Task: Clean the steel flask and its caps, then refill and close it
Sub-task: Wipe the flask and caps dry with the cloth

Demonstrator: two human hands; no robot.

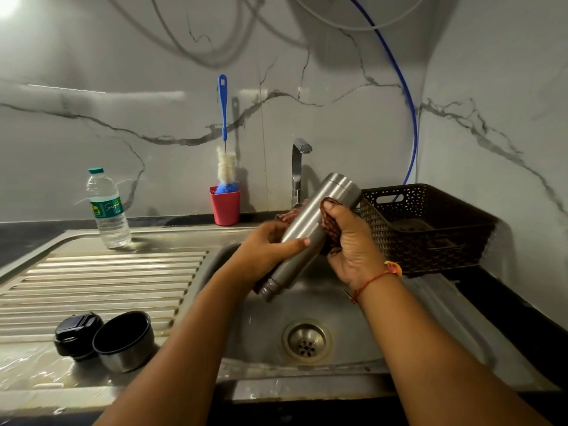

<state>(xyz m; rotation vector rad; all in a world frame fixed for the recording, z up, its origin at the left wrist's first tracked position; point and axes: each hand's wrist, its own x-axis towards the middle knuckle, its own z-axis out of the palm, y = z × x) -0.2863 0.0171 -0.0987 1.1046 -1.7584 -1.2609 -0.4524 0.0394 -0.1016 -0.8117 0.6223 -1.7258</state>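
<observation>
Above the sink basin (267, 339) the steel flask (310, 222) is held slanted, its open threaded mouth pointing down towards me and its base up by the tap. My left hand (267, 250) grips the flask's lower body. My right hand (347, 241) holds a dark red cloth (330, 226) against the flask's upper side. On the drainboard at the lower left lie the black inner cap (75, 335) and the steel outer cap (124, 341), open side up.
A plastic water bottle (107, 207) stands at the back of the drainboard (101, 281). A red cup (225, 206) holds a blue-handled bottle brush (223, 118). The tap (298, 167) is behind the flask. A dark plastic basket (430, 229) sits at right.
</observation>
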